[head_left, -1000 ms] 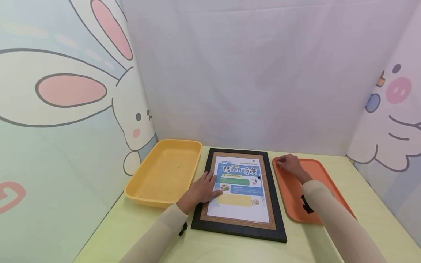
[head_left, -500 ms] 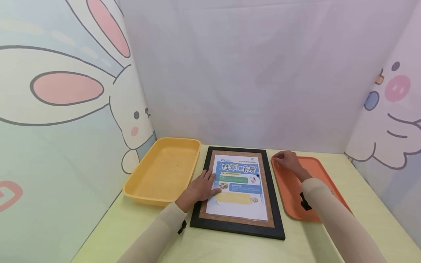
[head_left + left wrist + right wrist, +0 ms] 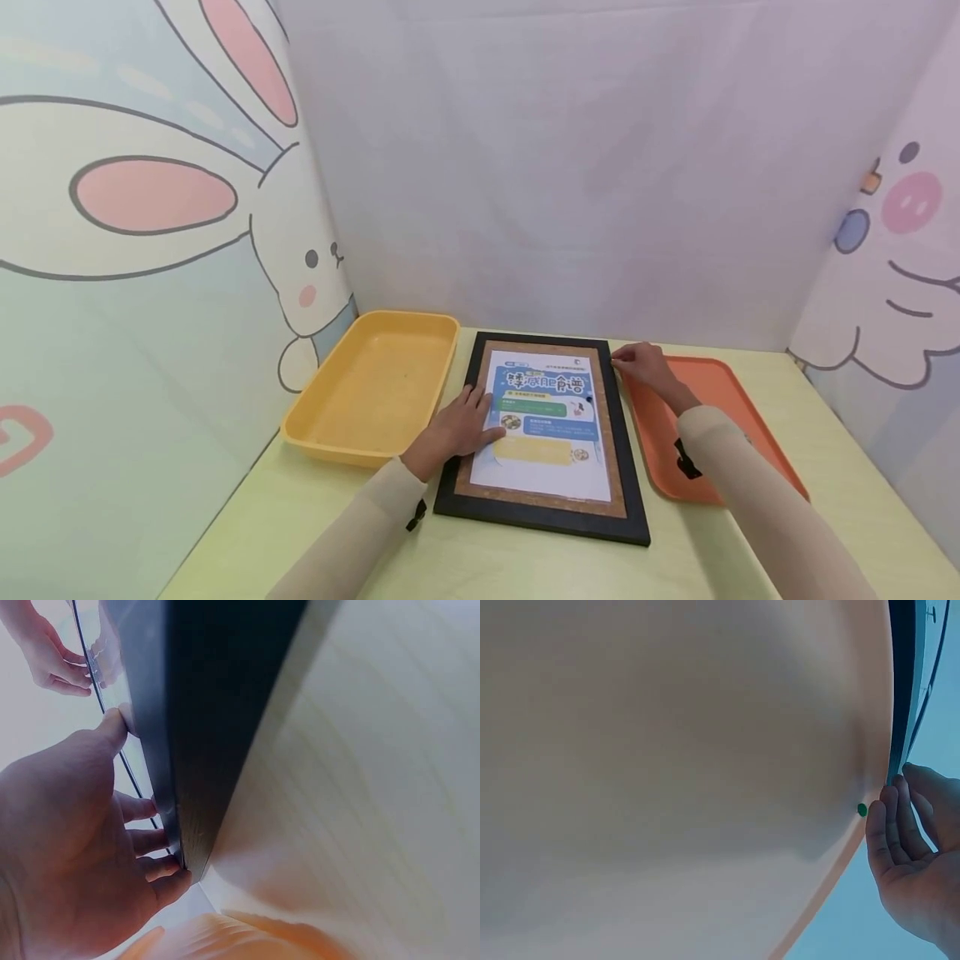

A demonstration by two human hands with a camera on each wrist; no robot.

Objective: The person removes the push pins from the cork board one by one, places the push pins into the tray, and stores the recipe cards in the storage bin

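A black-framed cork board (image 3: 542, 508) lies flat on the table with a printed poster (image 3: 540, 479) on it. A dark pushpin (image 3: 588, 400) stands at the poster's right edge. My left hand (image 3: 459, 423) rests on the board's left side, fingers spread and straight, thumb on the poster. My right hand (image 3: 647, 367) is beside the board's top right corner, over the edge of the orange tray (image 3: 723, 417). Its thumb and fingertips pinch together; whatever sits between them is too small and hidden to identify. A small green thing (image 3: 862, 810) lies at the tray's corner in the right wrist view.
A yellow bin (image 3: 375, 400) stands left of the board, close to the left wall. Behind the table hangs a plain pale cloth (image 3: 555, 208). Cartoon-printed panels (image 3: 165, 350) close off both sides.
My right hand has moved from inside the tray's far left corner leftward to the board's frame, fingertips still pinched. The left hand stays in place on the board.
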